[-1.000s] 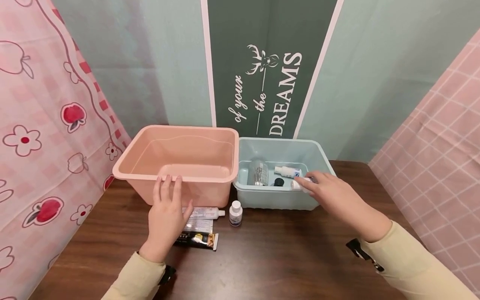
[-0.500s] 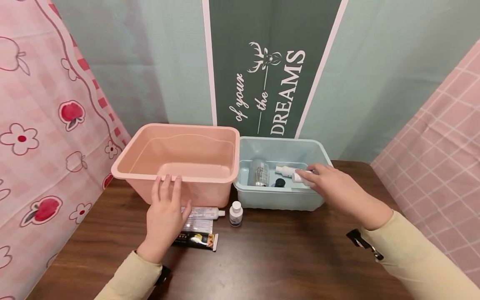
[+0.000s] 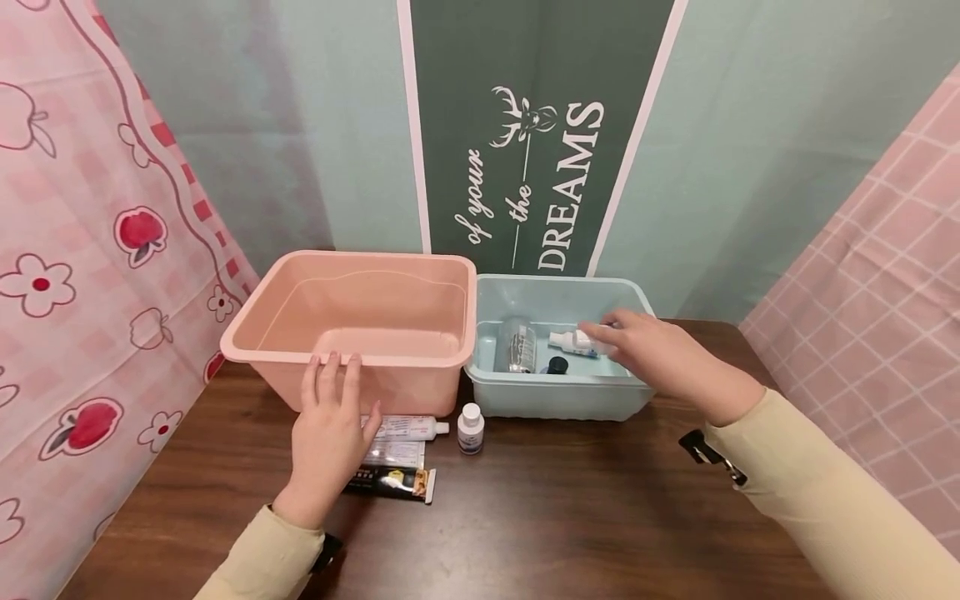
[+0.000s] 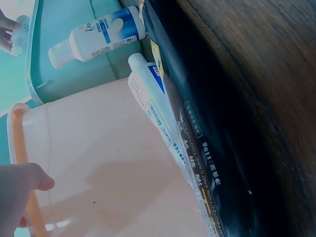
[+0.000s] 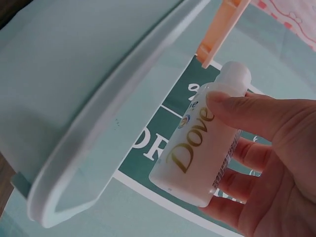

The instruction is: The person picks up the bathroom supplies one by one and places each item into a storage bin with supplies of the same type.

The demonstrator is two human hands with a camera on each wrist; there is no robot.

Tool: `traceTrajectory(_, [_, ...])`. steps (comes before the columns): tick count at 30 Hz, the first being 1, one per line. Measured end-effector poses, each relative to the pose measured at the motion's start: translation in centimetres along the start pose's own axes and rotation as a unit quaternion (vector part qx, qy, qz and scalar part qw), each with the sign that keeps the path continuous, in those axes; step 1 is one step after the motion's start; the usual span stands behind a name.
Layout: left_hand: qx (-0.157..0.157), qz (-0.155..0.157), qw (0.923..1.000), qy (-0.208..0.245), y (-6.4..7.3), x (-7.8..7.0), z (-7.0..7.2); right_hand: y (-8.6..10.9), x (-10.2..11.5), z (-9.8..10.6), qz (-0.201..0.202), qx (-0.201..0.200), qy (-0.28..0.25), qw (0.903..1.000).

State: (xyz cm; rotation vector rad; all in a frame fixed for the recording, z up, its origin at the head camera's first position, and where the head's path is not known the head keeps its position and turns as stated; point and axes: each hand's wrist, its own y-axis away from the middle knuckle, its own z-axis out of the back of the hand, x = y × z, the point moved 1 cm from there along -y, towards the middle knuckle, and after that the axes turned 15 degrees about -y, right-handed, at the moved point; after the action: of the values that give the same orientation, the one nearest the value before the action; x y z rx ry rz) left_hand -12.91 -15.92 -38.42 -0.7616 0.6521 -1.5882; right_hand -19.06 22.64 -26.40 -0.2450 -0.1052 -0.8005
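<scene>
My right hand (image 3: 660, 354) pinches a small white Dove bottle (image 5: 197, 143) between thumb and fingers. In the right wrist view the bottle is tilted beside the rim of the blue bin (image 3: 558, 402); in the head view it overlaps a white tube (image 3: 564, 342) inside that bin. My left hand (image 3: 326, 442) rests its straight fingertips at the front rim of the pink bin (image 3: 405, 379), thumb apart from the fingers. Below that hand lie a white tube with a cap (image 3: 412, 428), a silvery packet (image 3: 401, 454) and a black tube (image 3: 393, 482), partly hidden by the hand.
In the blue bin lie a clear bottle (image 3: 519, 346) and a black-capped item (image 3: 557, 365). A white capped bottle (image 3: 470, 432) stands upright on the brown table (image 3: 570, 517), in front of where the two bins meet. Cloth curtains surround the table.
My right hand has moved farther back and slightly left over the blue bin with the Dove bottle. My left hand has stayed at the pink bin's rim.
</scene>
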Motion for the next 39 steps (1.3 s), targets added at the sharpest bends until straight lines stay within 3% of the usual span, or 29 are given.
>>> traceTrajectory(14, [0.013,-0.008,0.9999,0.002,0.3,0.0,0.0,-1.9,-1.6,0.3,-0.038,0.07,-0.051,0.9955])
traceTrajectory(24, [-0.006,-0.003,0.9999,0.009,0.3,0.1,0.0,-2.6,-2.7,0.3,-0.037,0.096,-0.092,0.9904])
traceTrajectory(29, [0.005,-0.004,1.0,0.006,0.3,0.1,0.1,-3.2,-3.3,0.3,-0.045,0.115,-0.099,0.9874])
traceTrajectory(39, [-0.004,-0.006,0.9999,0.008,0.3,0.1,0.0,-5.3,-4.4,0.5,-0.072,0.141,-0.098,0.9825])
